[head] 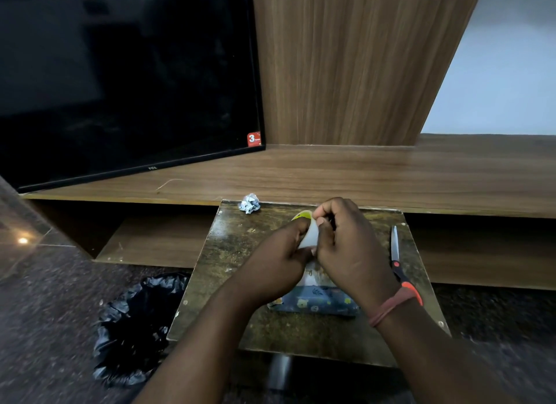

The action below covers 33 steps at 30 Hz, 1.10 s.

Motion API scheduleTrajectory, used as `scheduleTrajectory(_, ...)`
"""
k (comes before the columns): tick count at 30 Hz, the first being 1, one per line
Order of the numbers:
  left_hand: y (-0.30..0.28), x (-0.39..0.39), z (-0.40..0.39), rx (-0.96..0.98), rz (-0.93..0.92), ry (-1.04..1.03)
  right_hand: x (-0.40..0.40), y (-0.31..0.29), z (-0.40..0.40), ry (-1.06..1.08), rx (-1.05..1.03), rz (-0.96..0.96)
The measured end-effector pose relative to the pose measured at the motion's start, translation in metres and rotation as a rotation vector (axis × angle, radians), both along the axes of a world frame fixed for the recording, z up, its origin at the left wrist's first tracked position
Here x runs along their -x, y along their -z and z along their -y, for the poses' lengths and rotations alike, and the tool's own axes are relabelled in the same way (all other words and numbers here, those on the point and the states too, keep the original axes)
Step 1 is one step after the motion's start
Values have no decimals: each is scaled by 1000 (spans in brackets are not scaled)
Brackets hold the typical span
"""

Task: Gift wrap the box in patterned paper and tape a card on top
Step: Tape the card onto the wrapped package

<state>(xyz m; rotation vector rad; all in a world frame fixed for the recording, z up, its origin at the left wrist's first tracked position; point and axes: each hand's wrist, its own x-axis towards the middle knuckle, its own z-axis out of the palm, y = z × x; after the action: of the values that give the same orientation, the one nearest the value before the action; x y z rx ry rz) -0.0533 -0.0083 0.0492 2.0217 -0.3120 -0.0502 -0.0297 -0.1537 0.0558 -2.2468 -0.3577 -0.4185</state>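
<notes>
Both hands are busy above the middle of the small worn surface (270, 328). The left hand (276, 262) curls its fingers around a roll of tape (308, 232) (a pale band with a yellow-green core showing at its top), and the right hand (346, 244) pinches at the roll's edge with thumb and forefinger, apparently picking for the tape's free end. The box (316, 303), already covered in blue patterned paper, lies on the surface toward 6 o'clock of the hands, partly hidden under the right wrist. Something pale lies on top of it; I cannot tell whether this is the card.

The likeliest trouble, as I judge it, is the tape: a strip pulled free may curl back and stick to itself or to the fingers, and neither hand is free to reach the scissors (397, 262) lying at 3 o'clock, well apart from the box. With nothing pressing on the box, the pale piece could slide when tape touches it and end up crooked. A careless forearm could also nudge the box toward the near edge, below which a black bag (132, 328) sits on the floor at 8 o'clock. A crumpled paper scrap (249, 203) rests at 11 o'clock.
</notes>
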Motion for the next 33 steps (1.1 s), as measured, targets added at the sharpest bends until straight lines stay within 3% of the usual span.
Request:
scheduleTrajectory(8,4,-7,-3,59,-28,-62,7,-2,-9,-71,85,85)
scheduleTrajectory(18,8,-11,-9,234,-227,-78,7,5,-9,-110,173,155)
scheduleTrajectory(24,1,-10,-6,560,-275,-57,9,5,-9,-115,162,187)
scheduleTrajectory(28,-4,-15,-7,793,-293,-151,12,9,-12,-133,136,202)
scheduleTrajectory(33,-5,-17,-8,977,-368,-191,10,7,-8,-104,191,251)
